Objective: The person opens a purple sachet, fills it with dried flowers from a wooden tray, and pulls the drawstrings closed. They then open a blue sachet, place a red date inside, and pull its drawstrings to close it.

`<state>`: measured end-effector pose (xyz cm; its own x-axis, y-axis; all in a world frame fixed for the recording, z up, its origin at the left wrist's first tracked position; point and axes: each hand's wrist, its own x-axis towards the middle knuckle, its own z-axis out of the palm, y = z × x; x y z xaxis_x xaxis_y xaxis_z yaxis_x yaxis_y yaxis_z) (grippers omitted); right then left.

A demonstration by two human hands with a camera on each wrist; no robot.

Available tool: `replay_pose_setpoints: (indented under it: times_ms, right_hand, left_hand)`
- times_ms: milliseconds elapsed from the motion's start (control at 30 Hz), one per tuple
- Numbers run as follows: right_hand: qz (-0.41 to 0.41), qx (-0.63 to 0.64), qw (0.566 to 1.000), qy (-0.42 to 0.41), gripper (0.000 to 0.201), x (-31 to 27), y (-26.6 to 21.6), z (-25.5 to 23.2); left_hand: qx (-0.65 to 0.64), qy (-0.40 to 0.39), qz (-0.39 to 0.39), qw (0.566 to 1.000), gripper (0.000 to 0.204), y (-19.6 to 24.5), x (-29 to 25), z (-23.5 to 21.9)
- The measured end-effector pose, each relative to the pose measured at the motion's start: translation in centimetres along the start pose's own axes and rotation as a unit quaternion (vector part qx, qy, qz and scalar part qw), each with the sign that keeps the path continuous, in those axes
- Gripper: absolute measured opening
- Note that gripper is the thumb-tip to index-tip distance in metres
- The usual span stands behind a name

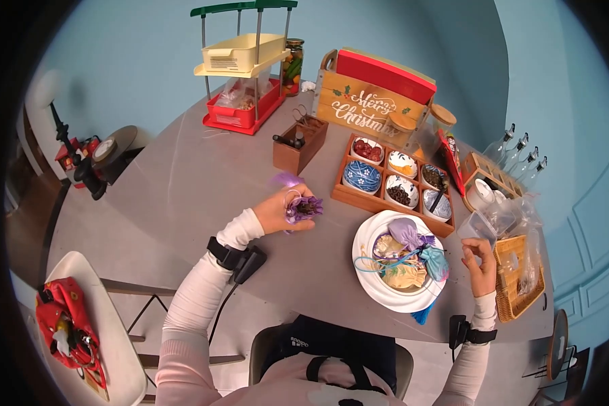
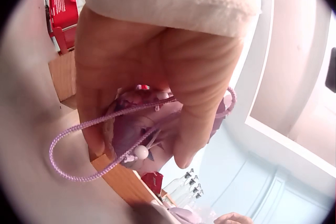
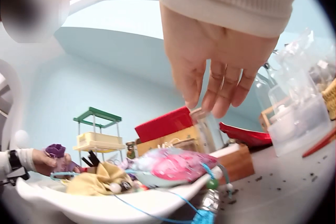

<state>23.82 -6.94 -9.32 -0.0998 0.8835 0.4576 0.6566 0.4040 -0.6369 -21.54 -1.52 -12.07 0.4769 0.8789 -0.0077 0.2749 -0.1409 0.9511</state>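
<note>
My left hand (image 1: 282,210) grips a purple drawstring pouch (image 1: 304,209) over the left-middle of the table, its mouth showing dark folds. From the pouch (image 2: 142,145) a lilac cord (image 2: 79,128) loops out, carrying a white bead (image 2: 140,152). My right hand (image 1: 480,267) hovers by the table's right side with its fingers loosely bent and nothing in them. Between the hands sits a white plate (image 1: 365,284) bearing several small pouches: a lilac one (image 1: 404,232), a teal one (image 1: 434,262) and a cream one (image 1: 404,274). A blue tassel (image 1: 423,313) hangs off the plate's near edge.
Behind the plate stands a wooden compartment tray (image 1: 338,197) of small bowls with dried ingredients. A brown wooden box (image 1: 296,158), a tiered rack (image 1: 243,122) and a Christmas crate (image 1: 358,106) stand farther back. A wicker basket (image 1: 511,308) lies beside my right hand.
</note>
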Motion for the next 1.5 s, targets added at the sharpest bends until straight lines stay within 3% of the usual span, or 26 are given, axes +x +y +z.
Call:
replay_pose_setpoints:
  times_ms: [33, 67, 100, 167, 267, 367, 467, 533, 600, 700, 767, 1000, 1067, 1167, 1267, 1500]
  right_hand:
    - [0.065, 0.043, 0.996, 0.034, 0.013, -0.3, 1.5, 0.1]
    - [0.066, 0.036, 0.996, 0.038, 0.013, -0.6, 2.7, 0.1]
    - [0.064, 0.066, 0.994, 0.051, 0.012, -0.7, 3.8, 0.0]
    - [0.065, 0.088, 0.992, 0.068, 0.012, -0.7, 5.8, 0.2]
    - [0.078, 0.169, 0.974, 0.128, 0.011, -0.8, 8.1, 0.8]
    - [0.110, 0.186, 0.961, 0.173, 0.013, -1.1, 9.1, 1.4]
    - [0.130, 0.189, 0.952, 0.201, 0.014, -1.3, 9.6, 2.2]
    - [0.127, 0.198, 0.947, 0.219, 0.014, -1.5, 9.8, 2.4]
    - [0.129, 0.201, 0.946, 0.221, 0.014, -1.5, 9.8, 2.6]
    - [0.131, 0.196, 0.947, 0.220, 0.014, -1.5, 10.4, 3.0]
    - [0.135, 0.185, 0.948, 0.219, 0.014, -1.7, 10.5, 3.2]
    - [0.168, 0.218, 0.933, 0.233, 0.015, -2.4, 11.2, 3.6]
    - [0.170, 0.226, 0.932, 0.229, 0.015, -2.4, 11.4, 3.6]
    - [0.172, 0.232, 0.931, 0.222, 0.015, -2.1, 10.8, 3.8]
    - [0.170, 0.211, 0.939, 0.211, 0.016, -1.4, 9.9, 3.9]
    - [0.140, 0.184, 0.961, 0.149, 0.016, -0.3, 9.0, 3.5]
  left_hand:
    - [0.086, 0.031, 0.097, 0.991, 0.049, -1.8, 1.0, -0.1]
    - [0.170, 0.063, 0.194, 0.964, 0.049, -2.5, 1.6, -0.2]
    - [0.166, 0.059, 0.200, 0.964, 0.049, -2.9, 2.0, -0.2]
    - [0.050, 0.048, 0.129, 0.989, 0.046, -3.1, 2.4, 0.0]
    - [0.006, 0.092, 0.162, 0.983, 0.046, -5.9, 3.9, 0.2]
    - [-0.033, 0.034, 0.134, 0.990, 0.044, -4.9, 3.9, -0.2]
    - [-0.035, 0.067, 0.082, 0.994, 0.042, -3.6, 3.4, 0.9]
    - [-0.002, 0.088, 0.108, 0.990, 0.043, -4.3, 3.7, 1.8]
    - [0.034, 0.111, 0.133, 0.984, 0.043, -4.8, 4.0, 2.2]
    - [0.055, 0.104, 0.101, 0.988, 0.047, -4.9, 4.1, 2.3]
    - [0.166, 0.110, 0.079, 0.977, 0.057, -4.6, 4.0, 2.3]
    - [0.138, 0.145, 0.059, 0.978, 0.058, -4.0, 3.5, 1.9]
    - [0.095, 0.193, 0.001, 0.977, 0.056, -3.6, 3.2, 1.4]
    - [0.113, 0.213, -0.014, 0.970, 0.053, -3.7, 3.3, 0.6]
    - [0.176, 0.223, -0.012, 0.959, 0.051, -4.3, 3.5, 0.6]
    - [0.179, 0.218, 0.027, 0.959, 0.050, -5.8, 3.3, 0.4]
